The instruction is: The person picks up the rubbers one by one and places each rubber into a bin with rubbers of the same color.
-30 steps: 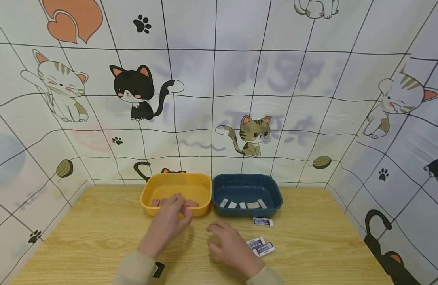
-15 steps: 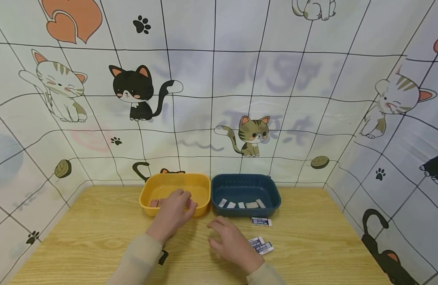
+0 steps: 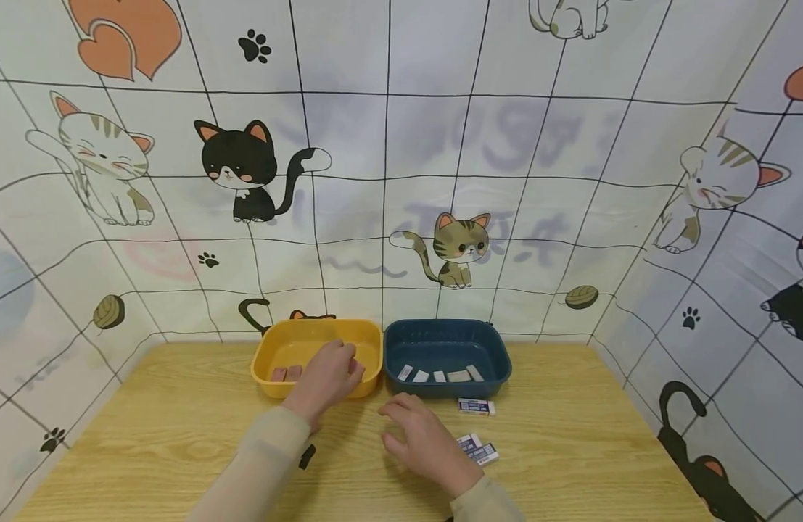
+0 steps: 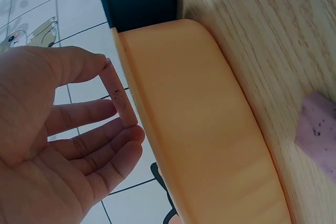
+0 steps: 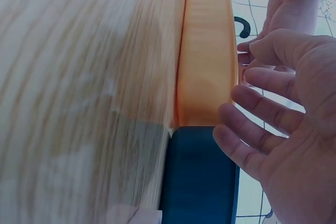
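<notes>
My left hand [image 3: 326, 377] is over the yellow bin [image 3: 264, 355]. It pinches a pink eraser [image 4: 119, 95] between thumb and fingertips, held close over the rim in the left wrist view. Inside that bin, pink erasers [image 3: 286, 373] lie at the left, and my hand hides the rest. On the table in front of the bin lies another pink eraser [image 4: 317, 132]. My right hand [image 3: 427, 446] hovers above the table with loosely bent fingers and nothing in them. In the right wrist view its fingers [image 5: 252, 124] overlap the rims of both bins.
Right beside the yellow bin stands a dark blue bin [image 3: 447, 333] containing several white erasers [image 3: 458, 376]. A sleeved eraser [image 3: 476, 407] lies in front of it, and two overlapping sleeved erasers [image 3: 484, 454] lie nearer, by my right hand. A cat-print curtain [image 3: 349, 145] surrounds the wooden table [image 3: 558, 435].
My left hand has moved forward and right, carrying the pink eraser from the yellow bin's front rim to over the bin. My right hand has stayed nearly still.
</notes>
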The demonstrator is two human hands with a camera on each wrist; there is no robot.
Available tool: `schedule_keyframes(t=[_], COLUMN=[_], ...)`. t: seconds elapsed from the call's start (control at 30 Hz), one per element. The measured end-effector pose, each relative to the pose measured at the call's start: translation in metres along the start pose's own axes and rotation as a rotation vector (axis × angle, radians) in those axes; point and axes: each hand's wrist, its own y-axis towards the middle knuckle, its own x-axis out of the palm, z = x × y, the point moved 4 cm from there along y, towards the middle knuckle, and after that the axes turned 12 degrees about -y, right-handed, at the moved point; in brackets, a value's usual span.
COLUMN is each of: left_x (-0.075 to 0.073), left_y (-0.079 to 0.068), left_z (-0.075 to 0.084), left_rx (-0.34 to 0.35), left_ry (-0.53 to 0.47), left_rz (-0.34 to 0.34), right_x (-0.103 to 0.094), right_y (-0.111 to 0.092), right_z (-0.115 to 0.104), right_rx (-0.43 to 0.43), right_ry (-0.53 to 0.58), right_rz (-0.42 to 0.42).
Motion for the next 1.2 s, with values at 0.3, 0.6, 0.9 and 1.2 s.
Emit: schedule_keyframes(t=[0.3,0.6,0.9,1.2], left_x=[0.009,0.024,0.031,0.039], left_y=[0.012,0.03,0.04,0.047], left_z=[-0.002,-0.014,-0.024,-0.03], left_rx=[0.07,-0.099,-0.28,-0.346], left_ry=[0.016,0.008,-0.046,-0.085], left_rz=[-0.017,-0.14,-0.218,-0.232], right_x=[-0.001,-0.001,0.001,0.002], right_y=[0.002,0.002,0.001,-0.003], right_z=[0.001,0.002,0.004,0.006], right_rx=[-0.019,-0.02,0.005,0.001], right_ry=[-0.007,-0.01,-0.006,-0.015], right_rz=[0.045,0.043,0.011,0.011])
